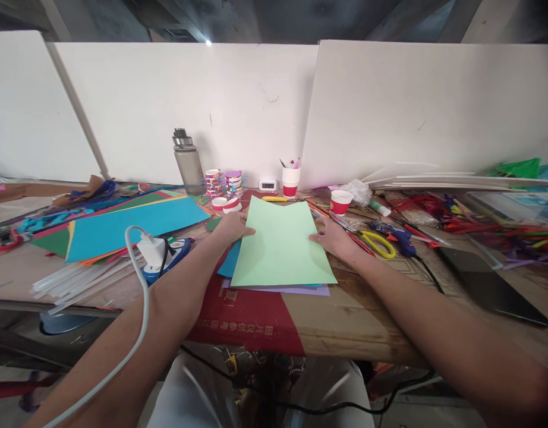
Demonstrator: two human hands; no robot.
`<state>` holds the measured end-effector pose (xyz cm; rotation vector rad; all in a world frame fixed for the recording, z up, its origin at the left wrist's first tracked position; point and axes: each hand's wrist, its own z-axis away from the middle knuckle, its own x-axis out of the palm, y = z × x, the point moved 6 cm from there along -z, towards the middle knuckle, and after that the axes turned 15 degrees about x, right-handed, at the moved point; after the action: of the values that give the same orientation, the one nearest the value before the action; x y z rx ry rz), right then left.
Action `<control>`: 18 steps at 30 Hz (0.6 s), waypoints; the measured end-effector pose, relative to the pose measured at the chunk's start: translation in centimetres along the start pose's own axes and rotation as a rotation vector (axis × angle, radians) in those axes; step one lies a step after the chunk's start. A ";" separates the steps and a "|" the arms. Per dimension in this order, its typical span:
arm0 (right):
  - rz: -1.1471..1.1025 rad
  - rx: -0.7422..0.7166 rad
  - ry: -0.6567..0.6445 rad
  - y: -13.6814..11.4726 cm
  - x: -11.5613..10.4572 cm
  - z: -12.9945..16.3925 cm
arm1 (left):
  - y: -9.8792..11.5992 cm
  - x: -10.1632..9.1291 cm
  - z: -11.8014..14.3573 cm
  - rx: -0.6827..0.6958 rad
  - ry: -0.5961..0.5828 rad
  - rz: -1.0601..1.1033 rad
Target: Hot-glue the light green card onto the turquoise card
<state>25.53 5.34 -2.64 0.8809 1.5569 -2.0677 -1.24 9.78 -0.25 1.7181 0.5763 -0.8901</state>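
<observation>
Left grip: my left hand (pixel 233 226) is at the left edge of a pale green rectangular paper sheet (pixel 280 249), thumb against it and fingers curled; I cannot tell whether the paper is pinched.
Right grip: my right hand (pixel 335 239) is at the opposite edge, thumb toward the paper; I cannot tell whether it is closed on it.
Panels: tall white boards (pixel 189 101) stand along the far side.
Bench: the brown work surface (pixel 9 276) spreads before me, with craft materials to both sides.
Cardboard: a brown sheet with a red printed band (pixel 251 324) lies in front of me, under the papers.
Coloured stack: bright blue paper (pixel 135 226) tops a fanned pile to my left.
Green sheet: it lies between my hands, on top of a pale purple paper sheet (pixel 301 291) and blue paper that show past its edges.
Dark slab: a flat black rectangular device (pixel 490 285) lies to my right.
Bottle: a grey translucent bottle with a black lid (pixel 189 166) stands beyond my left hand.
Hot-glue gun: a blue plastic one (pixel 405 242) lies beside yellow-handled scissors (pixel 381 245).
Cups: a white-and-red paper stack (pixel 290 181) holds pens; a single white-and-red paper cup (pixel 340 203) stands nearer my right hand.
Clock: a small white digital one (pixel 268 185) sits beyond the green sheet.
</observation>
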 end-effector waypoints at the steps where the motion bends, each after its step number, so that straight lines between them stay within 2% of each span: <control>1: -0.007 0.005 -0.007 0.0 0.0 0.1 | 0.1 0.0 0.0 0.008 0.000 -0.026; 14: -0.003 0.005 -0.001 0.1 0.2 -0.2 | 0.4 0.2 -0.1 0.071 0.000 -0.129; 18: 0.025 0.014 0.013 -0.2 0.0 0.3 | 0.5 0.6 0.1 0.070 -0.026 -0.094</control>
<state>25.33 5.11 -2.50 0.9163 1.5324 -2.0611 -0.52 9.52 -0.38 1.7515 0.6196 -1.0085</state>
